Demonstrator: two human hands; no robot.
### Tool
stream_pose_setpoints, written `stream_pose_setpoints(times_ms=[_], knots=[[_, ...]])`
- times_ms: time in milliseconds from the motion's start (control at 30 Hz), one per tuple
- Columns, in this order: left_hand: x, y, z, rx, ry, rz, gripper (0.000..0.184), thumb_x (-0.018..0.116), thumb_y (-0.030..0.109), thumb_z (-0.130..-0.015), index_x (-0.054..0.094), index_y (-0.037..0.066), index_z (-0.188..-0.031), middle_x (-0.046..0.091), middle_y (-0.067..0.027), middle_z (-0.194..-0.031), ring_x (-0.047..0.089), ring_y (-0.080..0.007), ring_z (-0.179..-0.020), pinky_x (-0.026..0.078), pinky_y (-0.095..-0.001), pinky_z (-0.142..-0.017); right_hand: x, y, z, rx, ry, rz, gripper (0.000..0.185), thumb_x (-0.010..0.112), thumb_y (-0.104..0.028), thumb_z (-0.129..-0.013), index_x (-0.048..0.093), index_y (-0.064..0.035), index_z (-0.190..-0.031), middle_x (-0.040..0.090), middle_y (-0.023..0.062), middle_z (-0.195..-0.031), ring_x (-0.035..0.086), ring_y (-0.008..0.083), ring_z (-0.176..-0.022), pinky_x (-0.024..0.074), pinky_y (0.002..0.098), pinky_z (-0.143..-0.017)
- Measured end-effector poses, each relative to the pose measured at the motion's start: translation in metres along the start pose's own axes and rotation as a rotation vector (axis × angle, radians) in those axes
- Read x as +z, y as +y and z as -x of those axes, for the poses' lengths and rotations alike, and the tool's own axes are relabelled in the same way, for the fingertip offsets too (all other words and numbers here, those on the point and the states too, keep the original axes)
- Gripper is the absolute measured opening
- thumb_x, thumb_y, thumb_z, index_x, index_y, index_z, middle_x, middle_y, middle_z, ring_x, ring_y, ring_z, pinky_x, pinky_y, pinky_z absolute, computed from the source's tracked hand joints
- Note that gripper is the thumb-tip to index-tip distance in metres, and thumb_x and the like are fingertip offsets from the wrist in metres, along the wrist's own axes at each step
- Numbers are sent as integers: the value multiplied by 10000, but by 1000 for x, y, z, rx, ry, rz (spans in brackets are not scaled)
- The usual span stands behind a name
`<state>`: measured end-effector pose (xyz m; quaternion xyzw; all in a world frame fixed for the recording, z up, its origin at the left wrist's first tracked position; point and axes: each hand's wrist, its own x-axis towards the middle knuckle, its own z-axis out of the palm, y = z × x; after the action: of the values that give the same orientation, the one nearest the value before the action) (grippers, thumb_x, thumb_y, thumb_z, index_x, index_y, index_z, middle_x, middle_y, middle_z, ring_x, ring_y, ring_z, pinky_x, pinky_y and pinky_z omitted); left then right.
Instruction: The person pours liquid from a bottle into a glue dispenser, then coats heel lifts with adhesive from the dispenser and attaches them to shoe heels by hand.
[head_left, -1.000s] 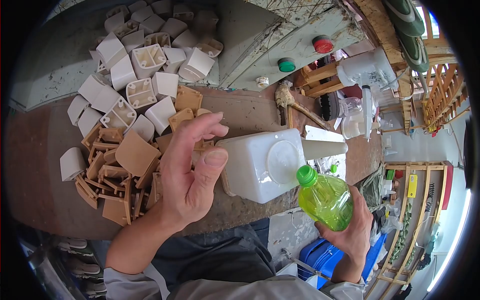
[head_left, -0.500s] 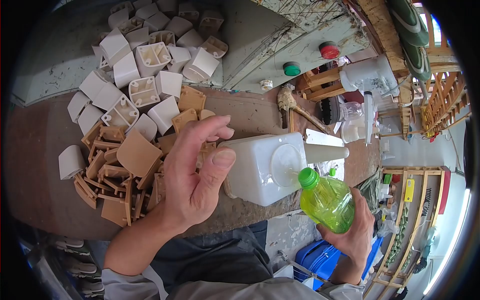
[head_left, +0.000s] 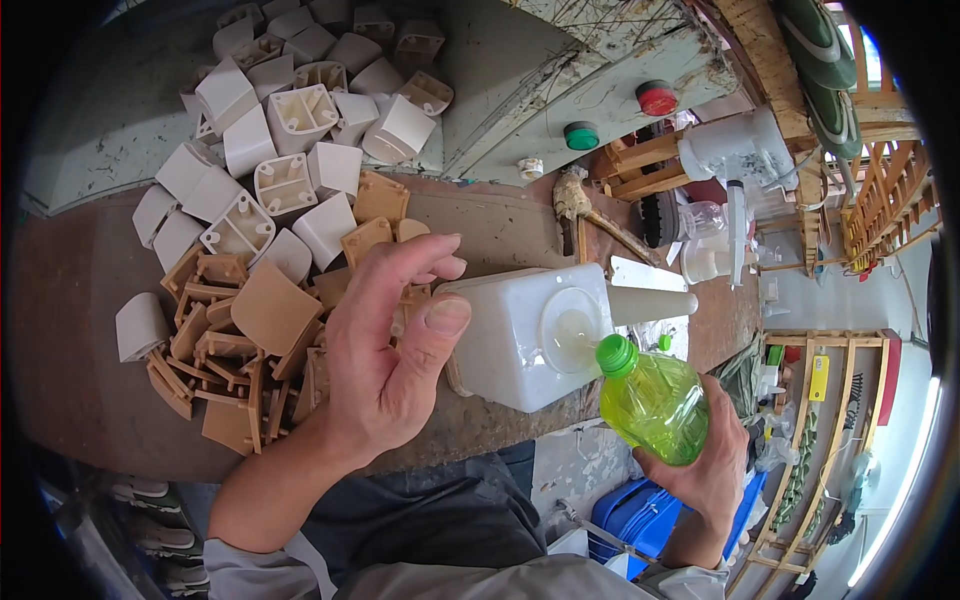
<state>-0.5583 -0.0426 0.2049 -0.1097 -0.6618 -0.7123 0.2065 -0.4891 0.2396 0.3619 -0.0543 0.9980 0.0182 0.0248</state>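
A green plastic bottle (head_left: 652,405) is gripped near its base by my right hand (head_left: 705,455). It is tilted, and its open green mouth is at the round opening of a white translucent container (head_left: 520,340). Liquid shows inside the bottle. My left hand (head_left: 395,345) is raised with thumb and fingers curved apart, at the left end of the container; nothing shows between them. Behind it, tan plastic pieces (head_left: 275,305) are heaped on the bench, beside a pile of white hollow pieces (head_left: 300,110).
A red button (head_left: 657,98) and a green button (head_left: 581,136) are on the machine panel. A hammer-like tool (head_left: 575,200), a brush (head_left: 658,220) and a pale cone (head_left: 655,305) lie on the bench (head_left: 80,400). A blue bag (head_left: 632,520) is below.
Compared with one second ago, the view has shifted slightly. My right hand and the bottle keep nearly the same place at the container, and my left hand has hardly moved.
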Motion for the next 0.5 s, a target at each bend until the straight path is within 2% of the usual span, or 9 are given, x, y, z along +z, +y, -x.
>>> stream_pose_setpoints(times_ms=[100,500], knots=[[0,0,0,-4,0,-1,394,603,245,-983,554,-32,-1260,626,-156,-1029,593,-230,-932,468,-339,-860,1,0,-1,-59,36,34,838,864,-274,-588,493,-6,-1290,642,170,-978,659,355,-864,539,449,-762],[0,0,-1,-14,-8,-11,389,592,253,-989,558,-30,-1254,627,-154,-1024,590,-231,-928,468,-338,-859,1,2,-1,-54,24,19,847,865,-272,-578,494,-6,-1291,643,176,-981,662,358,-862,539,446,-757]])
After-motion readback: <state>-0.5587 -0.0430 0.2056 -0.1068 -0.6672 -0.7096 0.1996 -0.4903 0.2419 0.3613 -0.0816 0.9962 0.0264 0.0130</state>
